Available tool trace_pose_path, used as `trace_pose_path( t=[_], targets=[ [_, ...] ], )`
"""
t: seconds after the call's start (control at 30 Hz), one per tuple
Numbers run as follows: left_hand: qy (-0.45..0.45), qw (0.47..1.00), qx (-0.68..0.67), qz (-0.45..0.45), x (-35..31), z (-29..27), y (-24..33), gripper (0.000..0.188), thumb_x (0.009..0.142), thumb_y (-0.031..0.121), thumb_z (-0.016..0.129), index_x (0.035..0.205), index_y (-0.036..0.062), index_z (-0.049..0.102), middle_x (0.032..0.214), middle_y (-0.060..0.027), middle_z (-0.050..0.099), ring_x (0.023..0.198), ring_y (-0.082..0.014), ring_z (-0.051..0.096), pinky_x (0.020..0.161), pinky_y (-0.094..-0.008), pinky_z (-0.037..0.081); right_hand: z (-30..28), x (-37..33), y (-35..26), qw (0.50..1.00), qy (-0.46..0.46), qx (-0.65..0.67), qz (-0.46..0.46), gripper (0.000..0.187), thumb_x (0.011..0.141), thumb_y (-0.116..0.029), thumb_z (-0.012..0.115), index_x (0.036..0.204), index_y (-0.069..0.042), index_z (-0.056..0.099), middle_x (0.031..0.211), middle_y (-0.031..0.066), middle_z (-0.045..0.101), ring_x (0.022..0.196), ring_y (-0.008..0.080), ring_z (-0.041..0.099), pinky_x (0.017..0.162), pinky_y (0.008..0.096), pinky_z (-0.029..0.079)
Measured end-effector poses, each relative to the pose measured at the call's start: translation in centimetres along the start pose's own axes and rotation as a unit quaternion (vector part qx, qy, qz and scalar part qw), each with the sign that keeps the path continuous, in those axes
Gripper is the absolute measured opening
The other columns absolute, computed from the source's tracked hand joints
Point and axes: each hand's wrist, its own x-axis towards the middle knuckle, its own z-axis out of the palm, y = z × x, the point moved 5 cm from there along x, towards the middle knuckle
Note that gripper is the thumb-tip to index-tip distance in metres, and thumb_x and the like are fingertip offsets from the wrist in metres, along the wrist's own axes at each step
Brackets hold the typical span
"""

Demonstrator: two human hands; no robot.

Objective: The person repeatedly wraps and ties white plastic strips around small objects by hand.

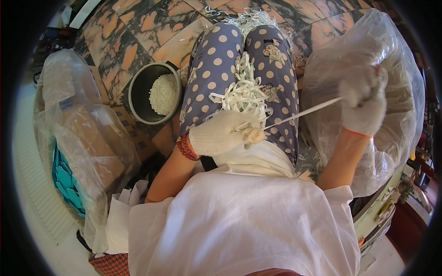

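My left hand (225,133), in a white knitted glove with a beaded bracelet at the wrist, is held over my lap. Its fingers are closed, and one end of a thin white strip (306,112) comes out beside them. The strip runs taut up and to the right to my right hand (367,99). That hand, in a similar glove with an orange cuff edge, is smeared by motion but the strip ends at its fingers. Between my thighs lies a tangled heap of white strips (244,89).
A grey bucket (133,102) with white granule-like bits stands left of my legs. Clear plastic bags flank me: the left bag (87,133) holds cardboard and teal pieces, and the right bag (322,69) is large and bulging. More strips (251,19) lie past my knees on the marbled tile floor (161,25).
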Motion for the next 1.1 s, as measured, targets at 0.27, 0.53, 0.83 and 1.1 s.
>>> trace_pose_path(
  t=[0.27,0.53,0.83,1.1],
  targets=[
    [-0.070,0.997,0.020,-0.005,-1.0,0.0,-1.9,0.010,0.096,0.006,0.056,0.094,0.0021,0.065,0.077,-0.0054,0.061,0.072,-0.0155,0.056,0.070,-0.0306,0.050,-4.6,9.5,-8.4,0.946,-0.269,0.169,0.070,0.033,0.108,-0.020,0.050,0.077,-0.011,0.043,0.065,-0.0037,0.031,0.052,0.0115,0.024,0.048,0.0273,0.026],
    [0.078,0.993,-0.085,-0.031,-4.3,-4.1,-2.3,0.031,0.107,0.028,0.054,0.094,0.0023,0.068,0.072,-0.0003,0.058,0.062,-0.0090,0.050,0.056,-0.0246,0.038,-17.9,14.5,-21.8,0.485,0.174,-0.787,-0.339,0.020,0.092,-0.011,0.069,0.110,-0.008,0.062,0.105,0.0047,0.075,0.101,0.0153,0.069,0.087,0.0295,0.055],
    [0.134,0.846,-0.501,0.122,3.6,-5.5,1.7,0.029,0.110,0.019,0.043,0.119,0.0006,0.062,0.078,0.0067,0.041,0.057,-0.0024,0.030,0.051,-0.0184,0.027,2.8,-4.0,5.4,0.861,-0.314,-0.400,-0.016,0.043,0.087,-0.010,0.075,0.130,-0.004,0.069,0.101,-0.0026,0.068,0.082,0.0080,0.061,0.073,0.0241,0.052],
    [0.186,0.794,-0.560,0.143,4.6,-5.8,1.1,0.021,0.105,0.016,0.054,0.119,0.0021,0.061,0.088,-0.0017,0.057,0.074,-0.0106,0.050,0.062,-0.0253,0.043,7.1,-9.4,12.4,0.836,-0.339,-0.373,0.217,0.020,0.090,-0.010,0.067,0.102,0.004,0.075,0.089,0.0039,0.071,0.077,0.0084,0.059,0.072,0.0277,0.051]
  ],
)
